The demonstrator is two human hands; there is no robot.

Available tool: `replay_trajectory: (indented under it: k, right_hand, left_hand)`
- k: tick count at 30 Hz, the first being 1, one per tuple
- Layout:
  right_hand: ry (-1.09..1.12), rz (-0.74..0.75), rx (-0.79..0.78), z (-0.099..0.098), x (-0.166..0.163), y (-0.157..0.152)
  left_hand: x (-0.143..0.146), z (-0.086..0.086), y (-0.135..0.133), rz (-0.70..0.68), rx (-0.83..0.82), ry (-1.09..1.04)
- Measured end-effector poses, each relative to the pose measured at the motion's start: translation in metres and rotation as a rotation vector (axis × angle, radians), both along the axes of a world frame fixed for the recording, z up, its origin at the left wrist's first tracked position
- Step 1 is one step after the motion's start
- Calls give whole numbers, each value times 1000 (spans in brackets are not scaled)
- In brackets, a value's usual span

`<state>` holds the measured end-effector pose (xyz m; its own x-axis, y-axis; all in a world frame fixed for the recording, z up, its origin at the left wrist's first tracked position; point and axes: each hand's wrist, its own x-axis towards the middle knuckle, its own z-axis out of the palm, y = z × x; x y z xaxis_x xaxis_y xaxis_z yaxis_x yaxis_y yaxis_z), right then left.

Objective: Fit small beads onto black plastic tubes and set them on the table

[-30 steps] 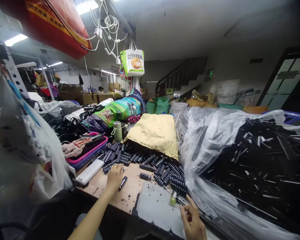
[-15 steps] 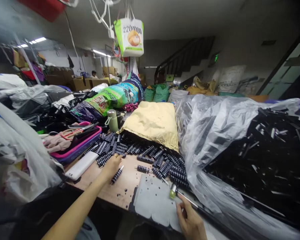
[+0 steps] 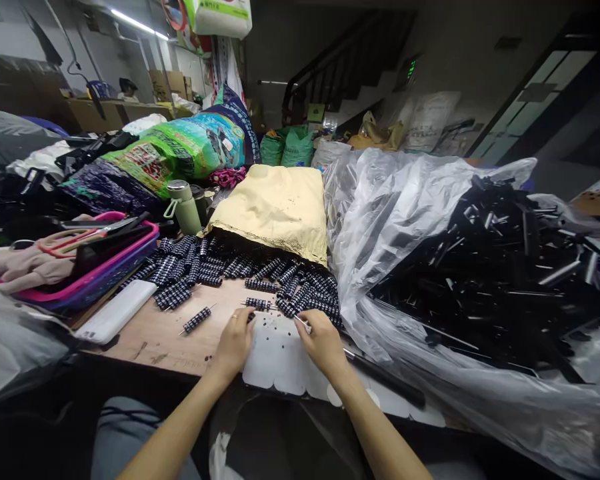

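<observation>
My left hand (image 3: 235, 341) rests on the near edge of a pale grey mat (image 3: 280, 363) on the wooden table (image 3: 160, 337). Its fingers are curled, with the tips on a small black-and-white striped piece (image 3: 251, 317). My right hand (image 3: 321, 341) lies on the mat's right side, fingers closed round a thin metal pin (image 3: 303, 325). A dark hammer handle (image 3: 385, 377) runs from under that hand toward the right. A heap of the same striped pieces (image 3: 260, 273) spills from a yellow sack (image 3: 275, 207) just beyond both hands. One striped piece (image 3: 197, 320) lies alone to the left.
A big clear plastic sheet holding black rods (image 3: 490, 280) fills the right. On the left are a pink tray with scissors (image 3: 85, 263), a white phone (image 3: 117, 310) and a green flask (image 3: 185, 207). Printed sacks (image 3: 180, 150) and stairs stand behind.
The view has tipped down. My left hand left the lone striped piece and moved right onto the mat. My right hand moved up and left from the hammer's handle to the mat.
</observation>
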<state>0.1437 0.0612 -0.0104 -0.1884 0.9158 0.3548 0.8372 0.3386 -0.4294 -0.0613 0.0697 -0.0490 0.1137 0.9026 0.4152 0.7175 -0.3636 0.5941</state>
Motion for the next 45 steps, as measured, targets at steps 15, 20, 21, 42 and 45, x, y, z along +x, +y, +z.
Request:
replay_trajectory:
  k: [15,20,21,42,45]
  right_hand:
    - [-503,387,-80,1,-98,77]
    - [-516,322,-72,10,-118,101]
    - [-525,273,-74,13,-120,111]
    - [-505,399,-120,9,-121,118]
    - [-469,437,-132,6,-133,115]
  left_hand:
    - [-91,-8,42,383,-35,629]
    - [-89,-2,38,408,20,524]
    - [-83,-1,35,402,50,487]
    - [-79,-5,14,319,-86,345]
    - [-83,-7,18,303,-63,268]
